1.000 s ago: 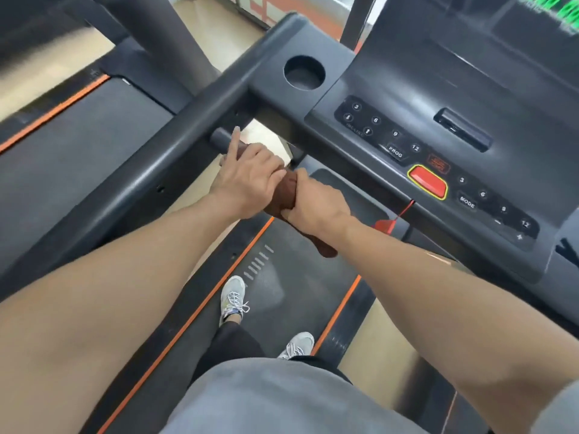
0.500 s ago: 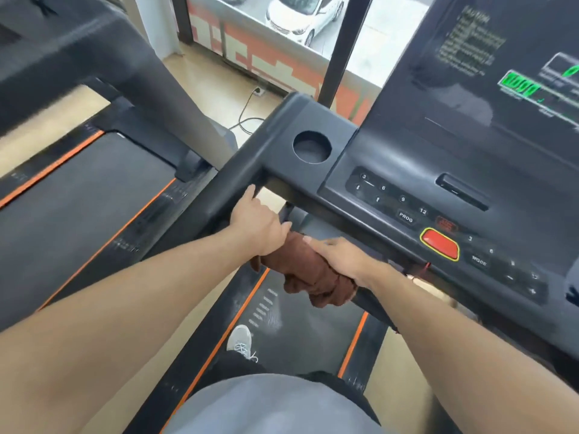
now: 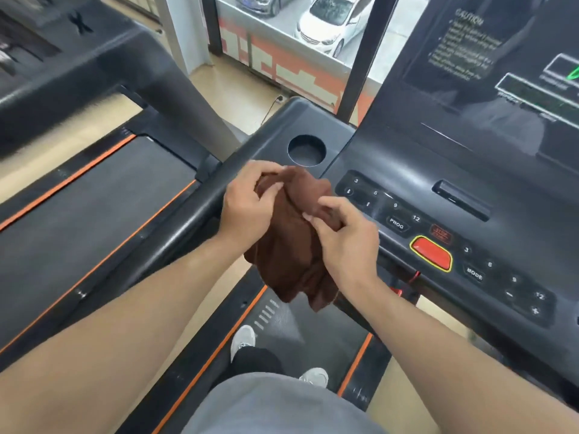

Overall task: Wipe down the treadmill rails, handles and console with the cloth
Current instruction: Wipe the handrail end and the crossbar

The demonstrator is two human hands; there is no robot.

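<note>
Brown cloth bunched between 2 hands, left hand and right hand both pinching it, just beside the console's cup holder.

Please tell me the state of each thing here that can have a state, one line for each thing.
brown cloth: bunched, held up, off the treadmill
left hand: pinches the cloth
right hand: pinches the cloth
cup holder: empty
console screen: lit

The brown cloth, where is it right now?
In the head view the brown cloth hangs at centre frame, pinched between the left hand and right hand, just below the round cup holder and left of the console buttons.
</note>
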